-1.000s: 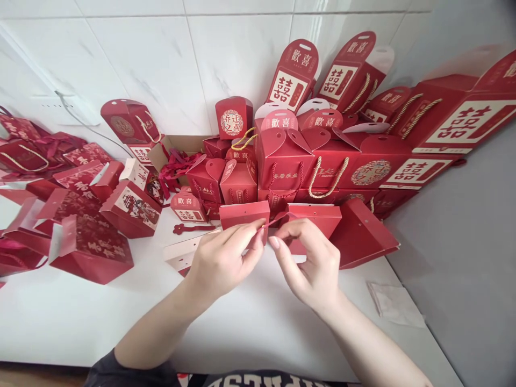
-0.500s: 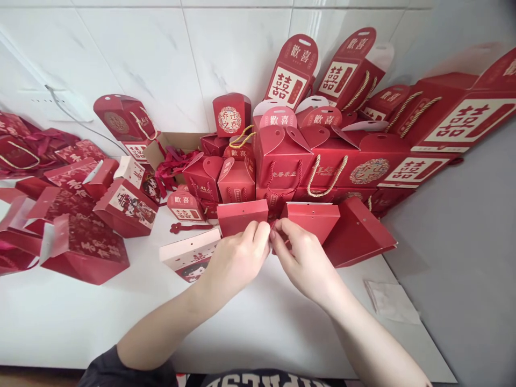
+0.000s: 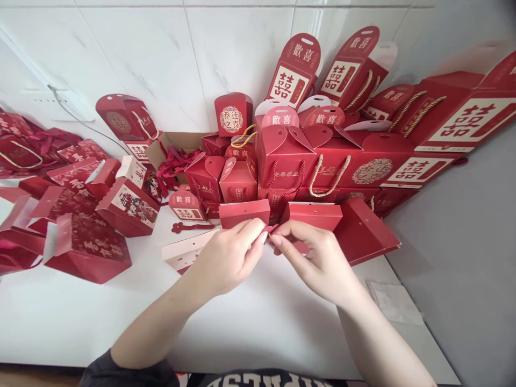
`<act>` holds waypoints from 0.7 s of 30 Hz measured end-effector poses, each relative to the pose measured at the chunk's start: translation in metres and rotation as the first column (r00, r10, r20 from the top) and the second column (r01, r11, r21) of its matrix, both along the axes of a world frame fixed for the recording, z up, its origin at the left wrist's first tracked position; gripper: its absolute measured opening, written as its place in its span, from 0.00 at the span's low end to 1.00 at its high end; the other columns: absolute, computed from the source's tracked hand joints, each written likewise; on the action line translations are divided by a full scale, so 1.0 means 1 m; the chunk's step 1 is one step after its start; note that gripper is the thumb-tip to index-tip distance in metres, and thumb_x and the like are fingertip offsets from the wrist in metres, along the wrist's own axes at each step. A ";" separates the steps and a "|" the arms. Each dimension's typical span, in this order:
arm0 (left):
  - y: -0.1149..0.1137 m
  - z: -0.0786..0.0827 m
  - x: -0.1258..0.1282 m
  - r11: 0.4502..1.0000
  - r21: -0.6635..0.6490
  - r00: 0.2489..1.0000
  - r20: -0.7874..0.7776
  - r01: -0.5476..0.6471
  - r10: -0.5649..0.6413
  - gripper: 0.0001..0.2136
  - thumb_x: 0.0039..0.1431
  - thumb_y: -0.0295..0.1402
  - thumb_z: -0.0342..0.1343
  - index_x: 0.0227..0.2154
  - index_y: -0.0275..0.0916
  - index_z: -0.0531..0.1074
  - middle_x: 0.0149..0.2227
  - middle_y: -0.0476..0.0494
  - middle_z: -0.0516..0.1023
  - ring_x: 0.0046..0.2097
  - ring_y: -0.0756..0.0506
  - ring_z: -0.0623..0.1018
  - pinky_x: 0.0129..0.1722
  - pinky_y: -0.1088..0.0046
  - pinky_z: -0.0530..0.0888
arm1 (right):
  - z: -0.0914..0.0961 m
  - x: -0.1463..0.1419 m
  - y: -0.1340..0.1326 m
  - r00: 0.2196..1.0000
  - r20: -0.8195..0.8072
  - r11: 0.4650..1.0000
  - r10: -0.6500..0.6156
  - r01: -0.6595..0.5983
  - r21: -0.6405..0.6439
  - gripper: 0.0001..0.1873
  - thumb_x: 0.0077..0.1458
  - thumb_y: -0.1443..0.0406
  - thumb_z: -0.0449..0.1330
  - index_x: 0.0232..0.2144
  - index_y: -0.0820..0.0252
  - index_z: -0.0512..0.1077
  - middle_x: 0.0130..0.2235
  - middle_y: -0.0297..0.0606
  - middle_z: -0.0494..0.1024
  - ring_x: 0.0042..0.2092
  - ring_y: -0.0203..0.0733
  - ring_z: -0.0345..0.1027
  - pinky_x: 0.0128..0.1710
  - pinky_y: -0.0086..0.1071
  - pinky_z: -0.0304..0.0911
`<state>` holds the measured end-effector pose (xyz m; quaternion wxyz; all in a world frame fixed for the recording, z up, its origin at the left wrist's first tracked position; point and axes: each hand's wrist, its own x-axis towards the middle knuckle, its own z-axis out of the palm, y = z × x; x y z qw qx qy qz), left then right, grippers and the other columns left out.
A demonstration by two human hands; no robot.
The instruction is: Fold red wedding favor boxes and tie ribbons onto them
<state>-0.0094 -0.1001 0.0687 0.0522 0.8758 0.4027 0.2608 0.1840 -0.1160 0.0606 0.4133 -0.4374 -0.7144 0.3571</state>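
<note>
My left hand (image 3: 231, 250) and right hand (image 3: 316, 255), fingertips nearly meeting, both pinch a small red strip (image 3: 273, 228), its visible part lying crosswise between them, neither hand clearly nearer.

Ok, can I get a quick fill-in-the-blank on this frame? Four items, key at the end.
1. The fingers of the left hand and right hand meet at a small reddish piece; the ____ hand is nearer the dark red strip on the table.
2. One end of that strip is shaped like a ____.
3. The open cardboard box holds tangled ribbons coloured ____.
4. The pale flat packet lies toward the person's ____ side.

Key: left; flower; red; right.
</note>
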 end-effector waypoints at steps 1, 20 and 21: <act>-0.001 0.001 -0.001 1.000 0.018 1.000 0.022 0.005 -0.005 0.07 0.67 0.29 0.45 0.32 0.38 0.65 0.24 0.52 0.69 0.24 0.52 0.69 0.25 0.75 0.66 | 0.002 0.003 -0.002 0.999 -0.039 0.999 -0.012 0.011 -0.033 0.09 0.65 0.60 0.55 0.33 0.56 0.70 0.31 0.34 0.76 0.33 0.37 0.72 0.30 0.28 0.65; 0.004 0.001 -0.014 0.901 0.411 0.983 0.169 -0.138 0.073 0.19 0.60 0.25 0.57 0.54 0.40 0.68 0.47 0.43 0.80 0.45 0.46 0.81 0.48 0.70 0.79 | 0.001 0.004 -0.008 0.939 -0.321 0.993 -0.121 0.110 -0.052 0.17 0.55 0.64 0.66 0.46 0.52 0.68 0.38 0.35 0.77 0.39 0.40 0.73 0.38 0.35 0.73; 0.011 0.003 -0.019 0.935 0.297 0.975 0.166 -0.196 0.151 0.19 0.60 0.27 0.57 0.54 0.41 0.67 0.50 0.42 0.78 0.48 0.44 0.80 0.49 0.66 0.79 | 0.001 0.005 -0.006 0.937 -0.321 0.990 -0.138 0.139 -0.021 0.19 0.55 0.65 0.66 0.48 0.51 0.67 0.38 0.35 0.76 0.39 0.40 0.72 0.39 0.35 0.72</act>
